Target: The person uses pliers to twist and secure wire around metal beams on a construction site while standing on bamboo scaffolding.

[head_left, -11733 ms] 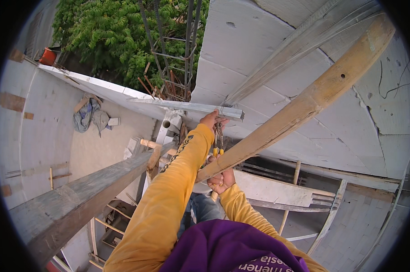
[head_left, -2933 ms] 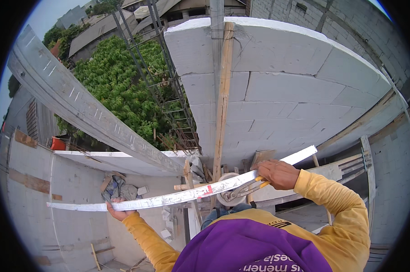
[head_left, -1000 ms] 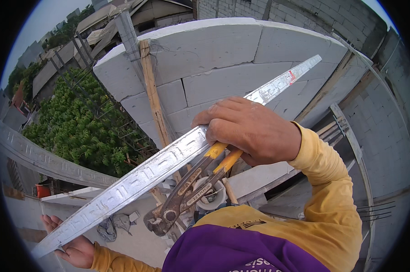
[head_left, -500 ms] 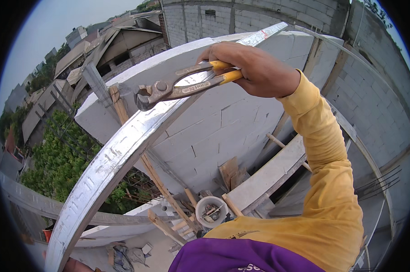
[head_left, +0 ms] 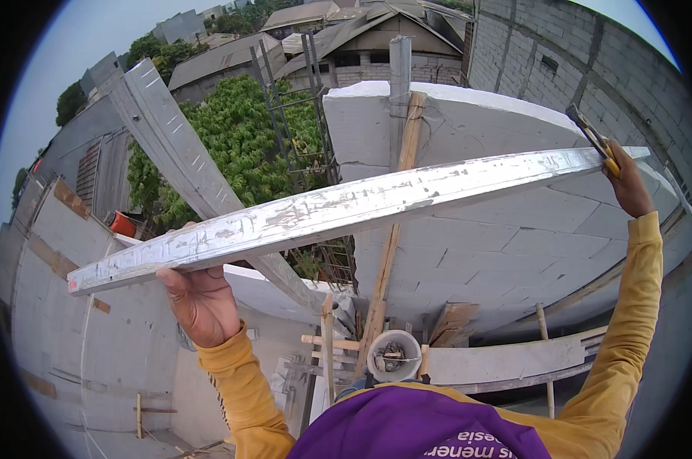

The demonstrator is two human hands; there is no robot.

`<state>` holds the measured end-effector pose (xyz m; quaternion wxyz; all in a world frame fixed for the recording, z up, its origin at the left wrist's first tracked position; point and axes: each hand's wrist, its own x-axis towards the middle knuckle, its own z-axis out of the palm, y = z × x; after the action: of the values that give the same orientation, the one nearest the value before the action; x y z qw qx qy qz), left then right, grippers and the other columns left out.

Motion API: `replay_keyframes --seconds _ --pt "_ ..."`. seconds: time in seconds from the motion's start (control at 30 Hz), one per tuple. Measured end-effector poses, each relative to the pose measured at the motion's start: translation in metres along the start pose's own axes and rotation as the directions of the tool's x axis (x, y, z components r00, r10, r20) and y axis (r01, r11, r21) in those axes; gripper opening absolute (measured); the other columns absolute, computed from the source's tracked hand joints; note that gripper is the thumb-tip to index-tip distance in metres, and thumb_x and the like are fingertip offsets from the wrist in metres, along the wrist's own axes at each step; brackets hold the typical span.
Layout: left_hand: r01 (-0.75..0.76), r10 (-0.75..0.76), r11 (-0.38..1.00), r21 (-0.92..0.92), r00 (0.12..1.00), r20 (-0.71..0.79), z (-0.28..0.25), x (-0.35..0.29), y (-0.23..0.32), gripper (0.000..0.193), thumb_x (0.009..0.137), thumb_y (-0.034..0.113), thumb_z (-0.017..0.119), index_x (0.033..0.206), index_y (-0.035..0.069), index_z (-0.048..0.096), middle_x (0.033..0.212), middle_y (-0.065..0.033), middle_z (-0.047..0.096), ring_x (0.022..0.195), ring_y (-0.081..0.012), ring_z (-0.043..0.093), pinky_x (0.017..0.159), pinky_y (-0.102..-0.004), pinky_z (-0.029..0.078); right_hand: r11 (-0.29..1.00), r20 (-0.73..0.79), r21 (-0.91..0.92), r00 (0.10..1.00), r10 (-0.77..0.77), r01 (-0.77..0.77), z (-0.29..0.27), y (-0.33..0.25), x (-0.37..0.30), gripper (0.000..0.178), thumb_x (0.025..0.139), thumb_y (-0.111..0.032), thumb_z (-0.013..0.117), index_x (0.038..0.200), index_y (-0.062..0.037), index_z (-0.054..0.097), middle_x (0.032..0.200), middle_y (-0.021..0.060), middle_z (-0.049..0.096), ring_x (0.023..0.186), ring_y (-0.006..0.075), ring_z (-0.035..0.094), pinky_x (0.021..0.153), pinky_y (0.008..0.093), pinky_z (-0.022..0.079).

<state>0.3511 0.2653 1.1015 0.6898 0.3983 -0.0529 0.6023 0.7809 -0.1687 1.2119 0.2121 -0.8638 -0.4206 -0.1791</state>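
Note:
A long galvanized metal profile (head_left: 346,197) stretches across the view at chest height, its right end higher than its left. My left hand (head_left: 200,302) grips it near the left end, thumb on the near side and fingers partly hidden behind it. At far right my right hand (head_left: 631,182) is closed around the yellow handles of steel pincers (head_left: 591,134), and rests against the profile's right end. The pincers' jaws point up and away. Behind the profile, a second metal profile (head_left: 185,149) leans diagonally, passing behind the first one.
A white block wall (head_left: 484,268) stands ahead, with a wooden post (head_left: 384,298) tied to a metal upright (head_left: 399,99). Below me a bucket (head_left: 394,359) of scraps sits beside a plank (head_left: 507,361). Rebar columns (head_left: 315,107) rise before a tree (head_left: 239,122). An orange bucket (head_left: 122,224) is at left.
My view has turned left. The profile has swung from a steep slant to nearly level, and my left hand has come fully into view. My right hand with the pincers now appears farther right.

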Motion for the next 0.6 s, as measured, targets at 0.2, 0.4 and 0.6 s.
replay_keyframes --seconds 0.2,0.4,0.6 --pt "0.073 -0.076 0.996 -0.05 0.995 -0.059 0.018 -0.003 0.0 0.033 0.09 0.022 0.067 0.115 0.004 0.055 0.108 -0.0093 0.065 0.096 -0.0215 0.066 0.084 -0.0375 0.059 0.991 -0.087 -0.051 0.989 0.118 -0.123 0.005 0.144 0.011 0.052 0.097 -0.012 0.051 0.144 0.0018 0.033 0.14 0.0186 0.045 0.131 0.0257 0.042 0.108 0.0346 0.033" --pt "0.108 -0.104 0.992 0.064 0.993 -0.059 0.021 -0.014 0.005 0.035 0.089 0.025 0.067 0.114 0.003 0.055 0.109 -0.0113 0.064 0.099 -0.0226 0.065 0.085 -0.0399 0.058 0.997 -0.065 0.038 0.996 0.064 -0.061 0.015 0.174 0.027 0.049 0.101 -0.017 0.047 0.144 0.0016 0.033 0.14 0.0173 0.044 0.131 0.025 0.041 0.109 0.0321 0.031" --pt "0.134 -0.129 0.983 0.123 0.99 -0.049 0.051 -0.009 -0.003 0.041 0.088 0.027 0.07 0.115 0.002 0.053 0.108 -0.0114 0.063 0.097 -0.0225 0.066 0.082 -0.0388 0.059 0.958 -0.145 -0.269 0.979 -0.145 0.102 -0.006 0.098 0.028 0.042 0.1 -0.011 0.046 0.139 0.0016 0.038 0.133 0.0147 0.048 0.126 0.0244 0.045 0.107 0.0316 0.033"
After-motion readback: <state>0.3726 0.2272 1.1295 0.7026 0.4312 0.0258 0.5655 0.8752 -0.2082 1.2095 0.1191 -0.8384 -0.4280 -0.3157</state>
